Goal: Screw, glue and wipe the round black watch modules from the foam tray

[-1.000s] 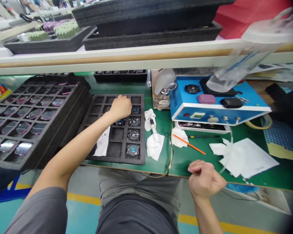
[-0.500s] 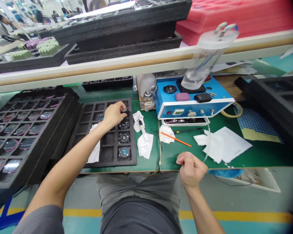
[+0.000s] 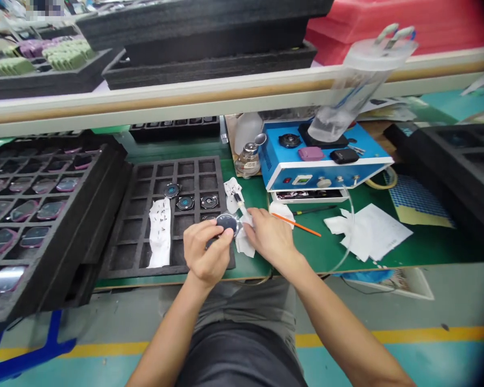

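My left hand [image 3: 207,250] pinches a round watch [image 3: 226,222] between thumb and fingers, its dark glossy face tilted upward above the tray's right edge. Close by on the right, my right hand [image 3: 272,235] has its fingers bent together beside the watch's clear rim; what lies between the fingertips is hidden. A syringe-like tube [image 3: 242,206] with a dark end lies on white paper just beyond those fingers. Below my left hand, the black foam tray [image 3: 119,252] holds several round watch parts [image 3: 185,202] and a strip of white paper [image 3: 160,231] with small dark bits on it.
Stacked foam trays [image 3: 68,226] rise at the left. Behind stand a glass bottle [image 3: 248,160] and a blue control box [image 3: 326,169] bearing a clear cylinder [image 3: 339,102]. An orange stick [image 3: 296,224] and white papers [image 3: 371,234] lie right. A shelf rail [image 3: 165,102] crosses overhead.
My left hand has come away from the tray's upper right pocket toward me, carrying the watch. My right hand has moved left from the table's front edge to meet it.
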The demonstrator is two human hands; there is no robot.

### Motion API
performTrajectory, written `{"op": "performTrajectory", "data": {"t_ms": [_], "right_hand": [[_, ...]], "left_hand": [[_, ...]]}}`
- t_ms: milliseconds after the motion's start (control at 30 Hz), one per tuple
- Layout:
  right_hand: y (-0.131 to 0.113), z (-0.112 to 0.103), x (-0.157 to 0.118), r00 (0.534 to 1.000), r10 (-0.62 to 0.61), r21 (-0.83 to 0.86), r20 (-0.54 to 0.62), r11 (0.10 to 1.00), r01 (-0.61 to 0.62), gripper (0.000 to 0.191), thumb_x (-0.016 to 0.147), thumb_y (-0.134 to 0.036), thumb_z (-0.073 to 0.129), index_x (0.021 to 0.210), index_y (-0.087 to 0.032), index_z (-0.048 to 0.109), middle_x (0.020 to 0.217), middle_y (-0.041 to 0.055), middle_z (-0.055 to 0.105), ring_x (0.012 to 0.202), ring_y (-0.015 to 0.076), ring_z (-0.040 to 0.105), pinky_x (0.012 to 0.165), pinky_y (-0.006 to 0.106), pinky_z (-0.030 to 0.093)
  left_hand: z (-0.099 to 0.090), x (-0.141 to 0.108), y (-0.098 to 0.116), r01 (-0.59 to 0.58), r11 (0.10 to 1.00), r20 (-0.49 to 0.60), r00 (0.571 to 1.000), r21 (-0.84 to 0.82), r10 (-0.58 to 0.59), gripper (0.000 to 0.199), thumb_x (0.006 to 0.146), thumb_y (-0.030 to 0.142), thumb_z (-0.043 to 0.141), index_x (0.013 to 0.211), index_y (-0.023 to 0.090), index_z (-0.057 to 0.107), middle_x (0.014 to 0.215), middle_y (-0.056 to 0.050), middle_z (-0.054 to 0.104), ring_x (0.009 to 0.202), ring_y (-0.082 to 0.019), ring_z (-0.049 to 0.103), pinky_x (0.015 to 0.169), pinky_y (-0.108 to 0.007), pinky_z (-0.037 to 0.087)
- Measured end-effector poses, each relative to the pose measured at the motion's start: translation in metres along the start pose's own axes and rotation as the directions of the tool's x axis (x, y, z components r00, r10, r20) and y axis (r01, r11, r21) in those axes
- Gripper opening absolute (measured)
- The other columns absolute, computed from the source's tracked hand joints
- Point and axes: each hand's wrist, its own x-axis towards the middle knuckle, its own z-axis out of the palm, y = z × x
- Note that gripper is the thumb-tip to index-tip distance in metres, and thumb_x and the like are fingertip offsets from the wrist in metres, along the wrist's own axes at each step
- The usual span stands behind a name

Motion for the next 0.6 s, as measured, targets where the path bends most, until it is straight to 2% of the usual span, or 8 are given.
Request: {"op": "performTrajectory", "data": {"t_ms": [100,167,300,433,500,533,567,600], "right_hand": [[-0.001,0.004,0.003,0.998,0.041,-0.037,0.046,0.999,-0.039,0.034,0.099,-0.027,0.048,0.128,-0.017,0.063,0.117,0.0135,0.076,0.099,0.0297,0.074,0.073,0.036,0.048],[0.001,0.004,0.002,0.998,0.061,-0.018,0.019,0.998,-0.061,0.035,0.098,-0.026,0.048,0.129,-0.018,0.064,0.114,0.0119,0.077,0.096,0.0294,0.074,0.072,0.036,0.047],[0.004,-0.003,0.005,0.977,0.101,0.145,-0.186,0.987,-0.074,0.032,0.096,-0.029,0.051,0.122,-0.021,0.068,0.105,0.0082,0.078,0.088,0.0270,0.073,0.071,0.035,0.047],[0.002,-0.015,0.036,0.909,0.112,0.410,-0.402,0.909,0.069,0.023,0.092,-0.033,0.059,0.105,-0.020,0.072,0.090,0.0061,0.076,0.076,0.0222,0.069,0.074,0.035,0.049],[-0.003,-0.017,0.060,0.886,0.089,0.511,-0.456,0.841,0.178,0.020,0.091,-0.035,0.061,0.097,-0.021,0.073,0.088,0.0056,0.074,0.076,0.0209,0.067,0.077,0.035,0.051],[-0.006,-0.016,0.072,0.876,0.066,0.533,-0.479,0.814,0.230,0.019,0.091,-0.036,0.062,0.094,-0.021,0.073,0.091,0.0064,0.074,0.080,0.0211,0.066,0.080,0.036,0.052],[-0.009,-0.015,0.083,0.865,0.045,0.541,-0.499,0.796,0.270,0.019,0.090,-0.036,0.062,0.092,-0.021,0.073,0.094,0.0074,0.074,0.085,0.0218,0.066,0.083,0.036,0.052],[-0.011,-0.013,0.092,0.866,0.028,0.557,-0.500,0.775,0.297,0.020,0.091,-0.036,0.061,0.093,-0.021,0.073,0.095,0.0074,0.074,0.086,0.0219,0.066,0.084,0.037,0.052]], "left_hand": [[-0.004,-0.002,-0.002,-0.063,0.998,0.008,0.998,-0.006,0.063,0.024,0.082,0.002,0.074,0.094,0.023,0.075,0.087,-0.004,0.072,0.092,-0.021,0.073,0.080,-0.036,0.059],[-0.005,-0.003,-0.002,-0.074,0.997,0.010,0.997,-0.017,0.074,0.022,0.083,0.003,0.073,0.094,0.022,0.075,0.086,-0.004,0.073,0.092,-0.021,0.073,0.080,-0.036,0.058],[-0.005,-0.004,-0.003,-0.068,0.997,-0.004,0.998,-0.027,0.067,0.021,0.083,0.005,0.073,0.093,0.023,0.076,0.083,-0.003,0.074,0.090,-0.020,0.072,0.080,-0.035,0.056],[-0.005,-0.005,-0.004,-0.060,0.997,0.015,0.998,-0.058,0.061,0.024,0.082,0.004,0.074,0.095,0.024,0.078,0.081,-0.002,0.076,0.085,-0.019,0.074,0.080,-0.033,0.056],[-0.005,-0.004,-0.003,0.015,0.994,0.055,0.998,-0.110,-0.009,0.029,0.081,0.003,0.075,0.098,0.026,0.078,0.083,-0.001,0.078,0.083,-0.018,0.075,0.078,-0.031,0.057],[-0.005,-0.003,-0.002,0.102,0.984,0.074,0.993,-0.147,-0.092,0.031,0.080,0.004,0.076,0.099,0.027,0.079,0.084,-0.001,0.078,0.081,-0.017,0.075,0.076,-0.029,0.057],[-0.005,-0.002,-0.001,0.223,0.957,0.096,0.973,-0.188,-0.208,0.031,0.079,0.005,0.078,0.100,0.028,0.080,0.083,0.000,0.078,0.077,-0.016,0.075,0.073,-0.028,0.057],[-0.004,0.000,0.000,0.372,0.898,0.125,0.928,-0.233,-0.352,0.030,0.077,0.007,0.081,0.099,0.028,0.081,0.082,0.000,0.078,0.074,-0.015,0.073,0.070,-0.026,0.056]]}}
